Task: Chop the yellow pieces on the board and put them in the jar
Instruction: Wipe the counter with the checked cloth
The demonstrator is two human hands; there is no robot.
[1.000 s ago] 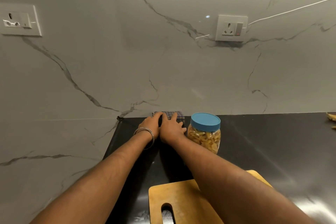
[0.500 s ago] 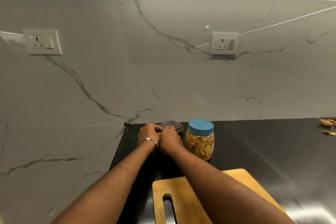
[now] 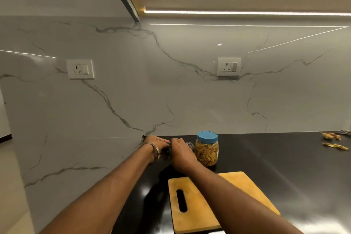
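1. Since the earlier frame your hands have drawn the checked cloth (image 3: 190, 145) into a bunch just left of the jar (image 3: 207, 148).
2. The jar stands lidded on the table (image 3: 284, 157), behind the board (image 3: 199, 213); it holds yellow pieces.
3. The jar is probably light and smooth; grip its wall.
4. Your left hand (image 3: 155, 143) and right hand (image 3: 180, 151) both clutch the cloth.

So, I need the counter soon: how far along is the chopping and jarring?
Nearly over, it seems. The jar holds yellow pieces under its blue lid, and what shows of the cutting board is bare. In hand: the left hand and right hand work a checked cloth by the wall. Left: scraps lie far right.
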